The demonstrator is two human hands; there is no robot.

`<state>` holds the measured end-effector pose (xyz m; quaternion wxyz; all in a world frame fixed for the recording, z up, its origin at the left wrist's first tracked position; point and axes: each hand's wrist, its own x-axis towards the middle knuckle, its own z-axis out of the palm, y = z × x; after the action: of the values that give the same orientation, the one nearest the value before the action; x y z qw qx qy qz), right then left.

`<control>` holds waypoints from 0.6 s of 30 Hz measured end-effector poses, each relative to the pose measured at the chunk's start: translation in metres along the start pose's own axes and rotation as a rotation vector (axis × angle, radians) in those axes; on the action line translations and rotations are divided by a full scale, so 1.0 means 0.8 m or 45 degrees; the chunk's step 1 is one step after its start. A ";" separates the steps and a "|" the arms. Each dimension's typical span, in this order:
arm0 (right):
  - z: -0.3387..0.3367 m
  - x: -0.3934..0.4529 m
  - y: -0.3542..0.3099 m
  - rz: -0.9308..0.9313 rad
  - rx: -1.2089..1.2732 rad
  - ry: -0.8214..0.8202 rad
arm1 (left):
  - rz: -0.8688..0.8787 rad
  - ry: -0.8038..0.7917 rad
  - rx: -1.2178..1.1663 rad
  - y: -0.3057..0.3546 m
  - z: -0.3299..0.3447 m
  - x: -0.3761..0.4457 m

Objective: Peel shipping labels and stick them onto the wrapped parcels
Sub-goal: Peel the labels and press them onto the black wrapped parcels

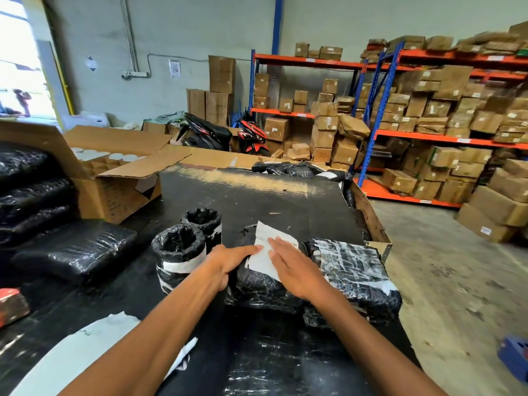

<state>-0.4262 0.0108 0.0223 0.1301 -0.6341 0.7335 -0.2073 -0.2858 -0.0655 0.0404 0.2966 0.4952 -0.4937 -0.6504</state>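
A white shipping label point(264, 260) lies on top of a black-wrapped parcel point(257, 287) at the middle of the black table point(257, 195). My left hand point(228, 262) presses the label's left edge with straight fingers. My right hand point(294, 267) lies flat across the label's right side. The label's far corner curls upward. Two black-wrapped cylinders point(178, 252) point(204, 221) with white labels stand to the left. Another wrapped parcel point(351, 270) streaked with white lies to the right.
White backing sheets point(85, 344) lie at the near left of the table. Black-wrapped bundles point(77, 250) are stacked at left beside an open cardboard box point(114, 172). Shelves of cartons point(428, 124) fill the right, and two motorbikes point(228, 132) stand behind the table.
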 end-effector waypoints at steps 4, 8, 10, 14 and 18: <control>-0.005 -0.007 -0.002 -0.011 0.250 0.073 | 0.094 0.008 -0.061 -0.004 0.002 -0.021; -0.019 -0.014 -0.026 -0.103 0.336 0.156 | 0.331 0.043 0.028 -0.006 -0.006 -0.051; -0.028 -0.016 -0.040 -0.094 0.305 0.201 | 0.374 0.028 0.015 -0.006 -0.019 -0.070; -0.022 -0.046 -0.064 0.148 0.303 0.226 | 0.316 -0.114 -0.175 -0.017 -0.051 -0.116; -0.006 -0.116 -0.083 0.436 0.533 0.293 | 0.193 -0.259 -0.288 -0.050 -0.086 -0.142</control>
<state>-0.3551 0.0954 0.0513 0.2072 -0.4329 0.7809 -0.3999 -0.1793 0.0234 0.0410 0.3473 0.3517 -0.4807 -0.7243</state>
